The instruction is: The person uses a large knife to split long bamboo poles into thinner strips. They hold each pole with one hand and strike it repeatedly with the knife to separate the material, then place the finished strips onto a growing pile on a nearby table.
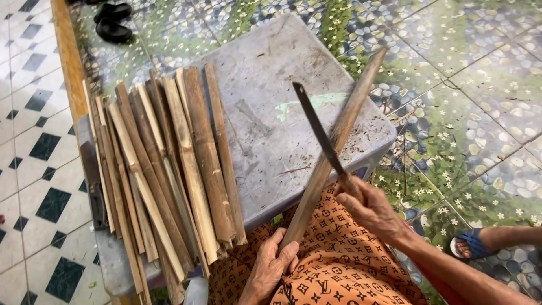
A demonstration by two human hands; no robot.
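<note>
One long brown split bamboo strip (333,149) stands slanted in front of the person, its long axis running from the lower left at the lap up to the right, its upper end blurred past the far right edge of the worn grey plastic desk (271,85). The left hand (271,265) wraps its grip closed around the strip's lower end, just off the desk's near edge. The right hand (370,206) has its grip shut on the handle of one dark, narrow-bladed knife (319,133); the blade points up and to the left and crosses the strip near its middle, touching it.

On the left half of the desk lies one pile of similar split bamboo strips (164,169), roughly fifteen, though overlaps prevent an exact count. They lie side by side, long axes running from the far edge to the near edge, and overhang the near left corner.

Beyond the far left corner, two black sandals (113,22) lie on the floor. One foot in a blue sandal (474,245) rests on the pebble-patterned floor tiles at the right.
</note>
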